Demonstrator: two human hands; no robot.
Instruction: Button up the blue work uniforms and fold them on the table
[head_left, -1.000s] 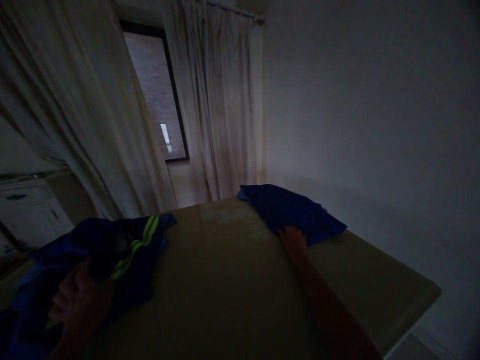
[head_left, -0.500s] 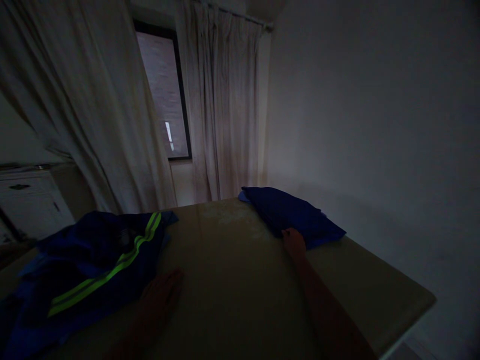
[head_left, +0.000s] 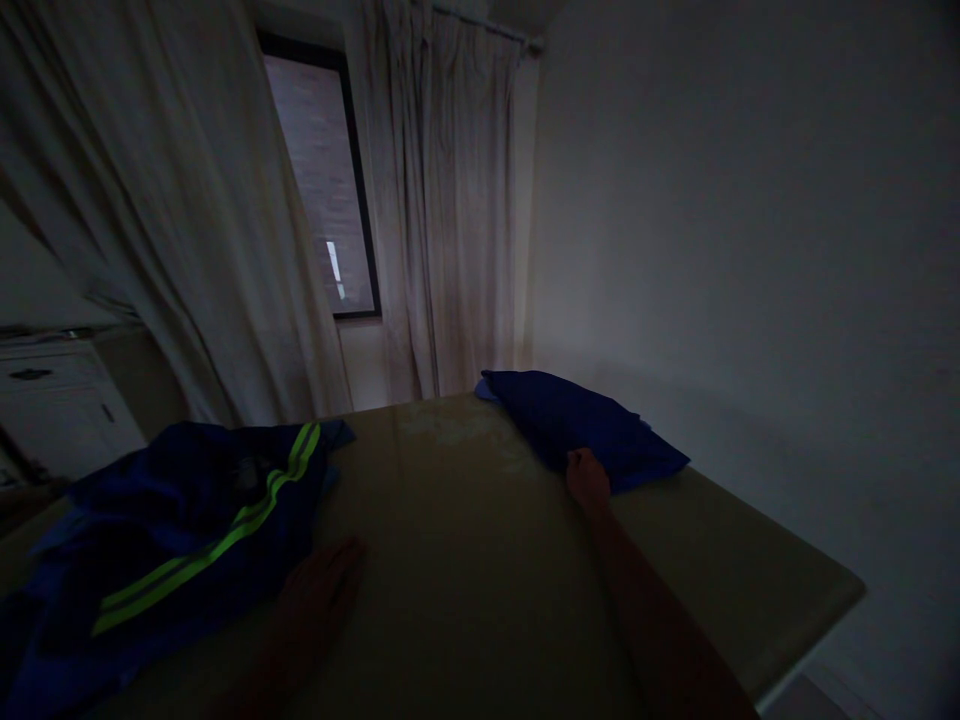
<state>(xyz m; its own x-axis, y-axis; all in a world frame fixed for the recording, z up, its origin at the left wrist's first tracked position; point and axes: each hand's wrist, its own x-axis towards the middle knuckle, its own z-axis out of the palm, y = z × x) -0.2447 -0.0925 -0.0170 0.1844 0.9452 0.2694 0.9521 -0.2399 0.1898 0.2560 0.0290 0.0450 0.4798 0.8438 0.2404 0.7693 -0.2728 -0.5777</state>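
Observation:
In the head view my left hand (head_left: 321,585) lies low on the tabletop with its fingers stretched out, holding nothing. Just left of it is a crumpled dark blue work garment (head_left: 187,500) with bright yellow-green stripes; the dim light hides whether the hand touches it. Further away, my right hand (head_left: 589,480) has its fingers curled closed at the near edge of a folded dark blue garment (head_left: 577,415), which lies flat with a pointed corner to the right. The fingertips themselves are partly hidden.
Both garments lie on a yellowish table (head_left: 442,500), whose right corner (head_left: 859,588) stands near a pale wall (head_left: 735,250). A lighter blue piece (head_left: 486,390) pokes out behind the folded garment. Curtains (head_left: 450,220), a window (head_left: 322,180) and a white cabinet (head_left: 64,405) are beyond.
The view has shifted very slightly. Both hands and both garments stay practically where they were.

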